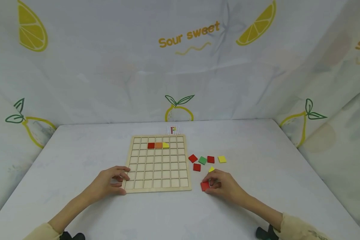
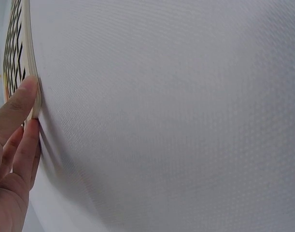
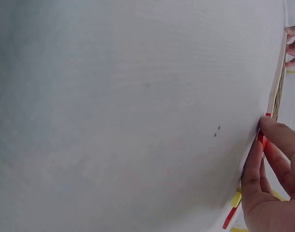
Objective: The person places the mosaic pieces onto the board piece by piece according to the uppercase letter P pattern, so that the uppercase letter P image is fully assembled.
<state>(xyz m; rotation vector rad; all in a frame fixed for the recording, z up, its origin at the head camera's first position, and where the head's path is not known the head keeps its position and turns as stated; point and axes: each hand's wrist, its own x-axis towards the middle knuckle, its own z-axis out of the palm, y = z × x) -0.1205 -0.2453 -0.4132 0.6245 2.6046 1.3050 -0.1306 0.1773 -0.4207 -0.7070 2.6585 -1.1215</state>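
Right hand (image 1: 225, 186) pinches a red tile (image 1: 204, 186) between thumb and fingers, just right of board (image 1: 157, 184), by its near right corner. Left hand (image 1: 110, 180) grips board at near left corner, thumb at the corner, fingers against left edge. Board flat on tabletop (image 1: 156, 213). In its second row from the far side, side by side: dark red piece (image 1: 151, 145), orange piece (image 1: 158, 145), yellow piece (image 1: 165, 145). Loose right of board: three more reds (image 1: 197, 167), green tile (image 1: 202, 160), yellow square (image 1: 222, 159); small yellow bit (image 1: 211, 169) partly hidden behind right hand. Pattern card (image 1: 169, 130) just beyond board's far edge.
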